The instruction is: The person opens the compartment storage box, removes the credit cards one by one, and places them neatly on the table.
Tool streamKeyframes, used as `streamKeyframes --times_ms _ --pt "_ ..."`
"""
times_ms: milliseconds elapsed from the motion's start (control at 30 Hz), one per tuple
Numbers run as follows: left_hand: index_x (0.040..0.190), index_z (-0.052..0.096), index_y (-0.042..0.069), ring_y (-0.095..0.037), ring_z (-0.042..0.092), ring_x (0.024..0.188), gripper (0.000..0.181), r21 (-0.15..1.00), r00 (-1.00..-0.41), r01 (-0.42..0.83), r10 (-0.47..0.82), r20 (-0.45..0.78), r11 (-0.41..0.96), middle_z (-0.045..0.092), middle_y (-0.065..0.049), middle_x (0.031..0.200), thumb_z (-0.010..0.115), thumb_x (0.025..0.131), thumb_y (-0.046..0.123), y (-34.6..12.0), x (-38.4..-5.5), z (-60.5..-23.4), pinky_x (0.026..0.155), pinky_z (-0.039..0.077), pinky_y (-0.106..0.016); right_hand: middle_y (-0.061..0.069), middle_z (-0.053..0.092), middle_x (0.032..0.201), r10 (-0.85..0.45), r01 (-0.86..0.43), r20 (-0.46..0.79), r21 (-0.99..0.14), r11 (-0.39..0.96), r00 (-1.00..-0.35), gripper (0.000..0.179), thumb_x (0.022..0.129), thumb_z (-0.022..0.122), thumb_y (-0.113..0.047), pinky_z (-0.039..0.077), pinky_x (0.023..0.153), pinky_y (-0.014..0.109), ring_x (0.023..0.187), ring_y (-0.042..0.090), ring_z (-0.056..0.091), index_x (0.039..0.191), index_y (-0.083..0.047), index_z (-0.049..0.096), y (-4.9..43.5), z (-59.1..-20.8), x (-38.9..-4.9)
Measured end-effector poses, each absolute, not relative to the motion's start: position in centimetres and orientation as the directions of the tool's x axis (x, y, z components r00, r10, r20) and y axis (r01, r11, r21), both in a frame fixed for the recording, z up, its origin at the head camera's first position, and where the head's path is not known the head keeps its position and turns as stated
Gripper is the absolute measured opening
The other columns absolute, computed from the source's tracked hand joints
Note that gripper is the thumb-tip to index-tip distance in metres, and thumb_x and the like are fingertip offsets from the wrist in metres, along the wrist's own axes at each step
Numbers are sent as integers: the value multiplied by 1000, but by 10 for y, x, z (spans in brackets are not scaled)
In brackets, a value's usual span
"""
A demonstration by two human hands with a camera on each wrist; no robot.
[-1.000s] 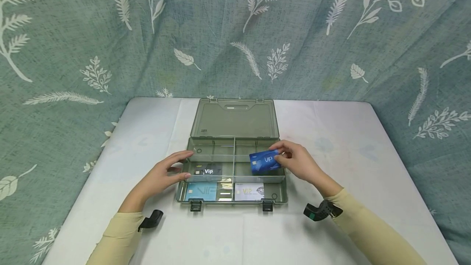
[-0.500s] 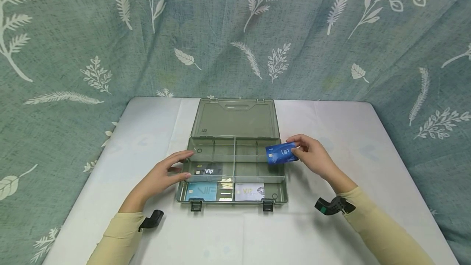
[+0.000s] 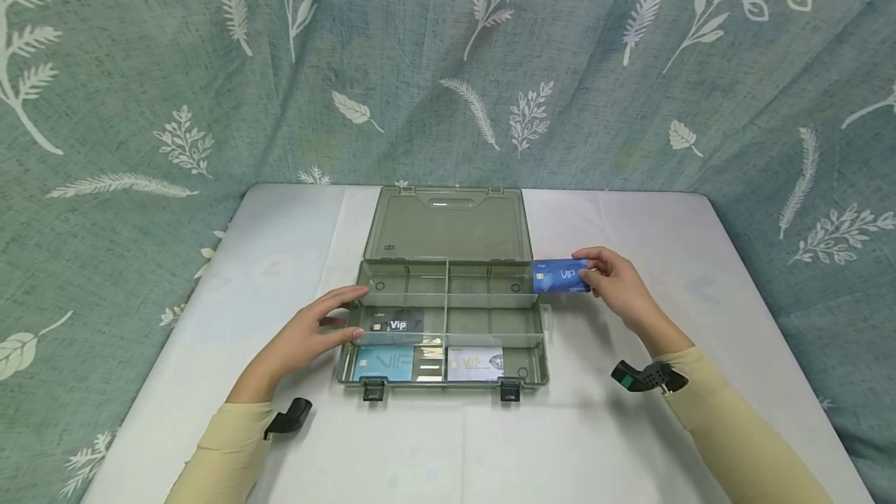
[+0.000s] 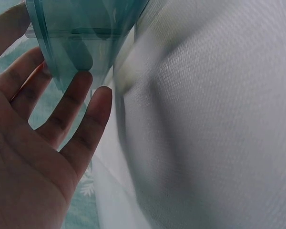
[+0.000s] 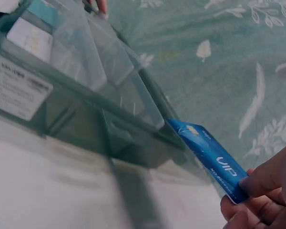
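My right hand (image 3: 621, 292) pinches a blue VIP card (image 3: 558, 276) by its right end, thumb against the printed face. The card is held flat-on, beside the right rear corner of a translucent green divided box (image 3: 490, 320). In the right wrist view the blue card (image 5: 212, 160) slants past the box's corner. My left hand (image 3: 302, 344) rests at the box's left side, thumb and fingertips on the rim. Its fingers (image 4: 97, 114) look fairly straight in the left wrist view. Inside the box lie a black Vip card (image 3: 397, 323), a light-blue card (image 3: 383, 364) and a white VIP card (image 3: 474, 364).
The box's lid (image 3: 448, 225) lies folded back, and two dark latches (image 3: 373, 391) hang at the front. A white-covered table (image 3: 406, 449) carries the box. Behind it hangs a green leaf-patterned cloth (image 3: 420, 61). A white label (image 5: 18, 88) is stuck on the box's side.
My right hand has carried the blue card right and back, from over the middle right compartment to outside the box's right rear corner. The left hand has stayed at the rim.
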State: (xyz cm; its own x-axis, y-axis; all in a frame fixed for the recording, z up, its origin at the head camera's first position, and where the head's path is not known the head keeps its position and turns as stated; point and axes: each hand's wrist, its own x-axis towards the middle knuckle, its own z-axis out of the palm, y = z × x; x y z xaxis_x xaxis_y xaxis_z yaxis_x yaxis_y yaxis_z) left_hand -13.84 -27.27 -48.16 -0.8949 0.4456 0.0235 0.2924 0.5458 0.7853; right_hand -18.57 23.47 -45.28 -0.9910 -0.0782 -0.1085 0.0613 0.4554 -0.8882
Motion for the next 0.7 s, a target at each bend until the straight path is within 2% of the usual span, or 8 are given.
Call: streamKeyframes --times_ms 400,700 --pt "153 46 9 -29 41 142 67 807 -890 298 455 40 511 38 -9 160 76 94 23 -271 -138 -481 105 50 -47 16 56 105 -49 70 -101 -897 437 -994 33 103 54 -2 44 56 25 69 11 47 136 3 54 248 -473 -196" --pt "153 46 9 -29 42 142 67 802 -892 303 449 49 515 39 -7 160 75 94 22 -271 -138 -481 105 50 -47 18 61 108 -18 48 -71 -822 567 -997 32 101 55 -4 44 59 21 82 20 49 132 1 59 252 -494 -208"
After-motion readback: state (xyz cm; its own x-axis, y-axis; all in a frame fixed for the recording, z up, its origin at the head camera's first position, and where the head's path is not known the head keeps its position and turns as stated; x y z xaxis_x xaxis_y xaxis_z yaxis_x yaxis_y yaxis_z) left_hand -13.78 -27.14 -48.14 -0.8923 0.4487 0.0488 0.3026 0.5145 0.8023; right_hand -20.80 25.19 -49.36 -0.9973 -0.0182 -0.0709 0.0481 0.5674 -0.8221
